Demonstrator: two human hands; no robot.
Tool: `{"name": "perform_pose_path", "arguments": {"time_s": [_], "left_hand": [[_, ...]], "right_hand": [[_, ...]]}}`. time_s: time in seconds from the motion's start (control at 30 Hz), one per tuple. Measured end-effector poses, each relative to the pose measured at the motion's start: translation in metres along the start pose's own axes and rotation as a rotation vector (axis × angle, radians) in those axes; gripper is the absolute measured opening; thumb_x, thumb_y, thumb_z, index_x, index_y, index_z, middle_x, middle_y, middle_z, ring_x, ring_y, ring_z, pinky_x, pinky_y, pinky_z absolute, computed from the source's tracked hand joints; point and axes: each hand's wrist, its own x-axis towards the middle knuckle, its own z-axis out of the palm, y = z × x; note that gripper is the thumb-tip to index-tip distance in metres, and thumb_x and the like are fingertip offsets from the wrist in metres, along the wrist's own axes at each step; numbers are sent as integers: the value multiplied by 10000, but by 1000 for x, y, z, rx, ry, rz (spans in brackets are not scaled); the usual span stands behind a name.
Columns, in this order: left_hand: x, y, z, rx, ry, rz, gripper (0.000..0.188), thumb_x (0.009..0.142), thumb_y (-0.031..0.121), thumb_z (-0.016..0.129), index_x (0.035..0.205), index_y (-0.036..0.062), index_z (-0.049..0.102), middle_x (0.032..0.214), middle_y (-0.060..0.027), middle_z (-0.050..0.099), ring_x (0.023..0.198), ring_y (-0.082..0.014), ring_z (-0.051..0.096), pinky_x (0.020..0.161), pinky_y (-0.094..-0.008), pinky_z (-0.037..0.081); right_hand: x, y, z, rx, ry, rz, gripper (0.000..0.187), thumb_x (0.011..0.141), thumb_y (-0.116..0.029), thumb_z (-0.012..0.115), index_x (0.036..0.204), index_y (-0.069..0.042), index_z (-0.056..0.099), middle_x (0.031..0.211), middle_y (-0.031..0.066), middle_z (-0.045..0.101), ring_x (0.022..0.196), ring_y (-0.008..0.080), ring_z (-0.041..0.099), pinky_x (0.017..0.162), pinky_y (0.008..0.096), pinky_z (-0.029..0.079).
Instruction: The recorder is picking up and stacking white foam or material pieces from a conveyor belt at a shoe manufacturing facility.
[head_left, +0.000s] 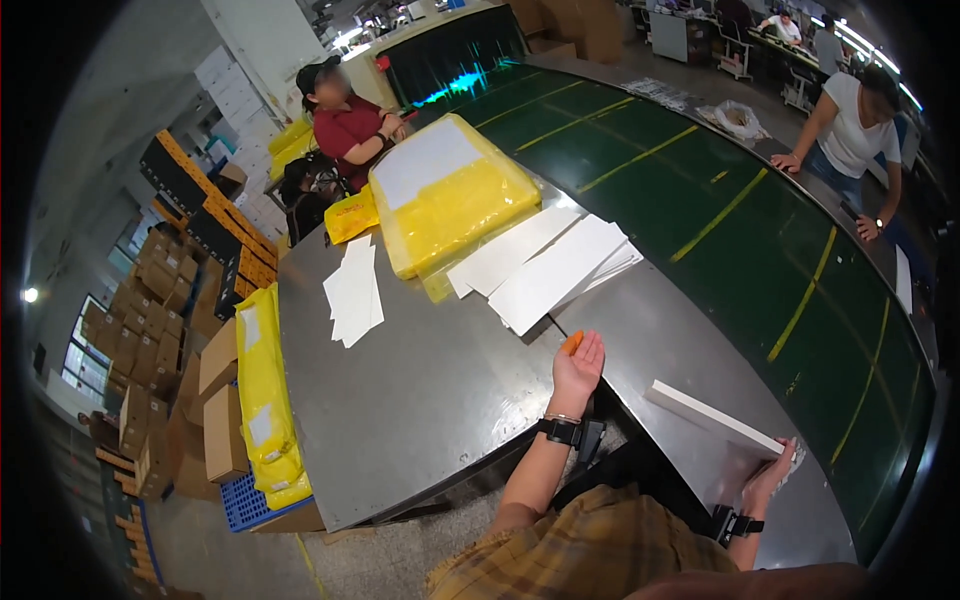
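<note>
My left hand [578,368] is held palm up above the edge of the steel table, with its fingers stretched out and nothing in them. An orange cover sits on the thumb tip. My right hand [768,480] grips the near right end of a thin white slab [712,416], which stands on its long edge over the steel surface beside the conveyor. Whether the slab is a flat box or a stack of card I cannot tell. Just beyond my left hand lies a loose pile of flat white pieces [560,272].
A big yellow plastic-wrapped package [460,205] lies on the steel table [420,410], near more white sheets [354,293]. The green conveyor belt [690,190] curves along the right. One person [345,130] sits at the far left; another [850,130] leans at the belt's far side.
</note>
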Motion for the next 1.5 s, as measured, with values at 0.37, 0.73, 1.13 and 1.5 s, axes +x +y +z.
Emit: {"name": "perform_pose_path", "arguments": {"time_s": [0.37,0.73,1.13,1.5], "left_hand": [[-56,-47,8,734,-521,-93,455,1071,324,415,1456,83,442,1398,-131,555,1268,-216,522,1084,-348,382],[-62,-88,-5,1208,-854,248,522,996,221,598,1461,37,449,1229,-57,637,1199,-138,533,1063,-296,377],[-30,-117,-31,996,-465,307,297,1016,193,525,1224,15,640,994,-68,669,936,-153,615,873,-283,473],[-87,-126,35,1024,-391,455,207,932,216,554,1007,61,670,839,-11,496,834,-156,519,790,-308,444]], "right_hand": [[5,2,-4,49,-25,9,349,999,-427,541,917,-90,572,918,37,563,929,147,525,896,312,389],[-1,-2,-4,0,-13,-2,338,1001,-413,548,928,-84,566,921,31,551,940,148,516,915,309,376],[0,16,2,24,-30,-84,234,1015,-244,477,907,-56,564,882,29,531,864,138,529,863,293,418],[-27,-29,19,-47,219,-156,271,1021,-274,512,829,-85,535,742,-36,452,733,61,412,670,258,356]]}}
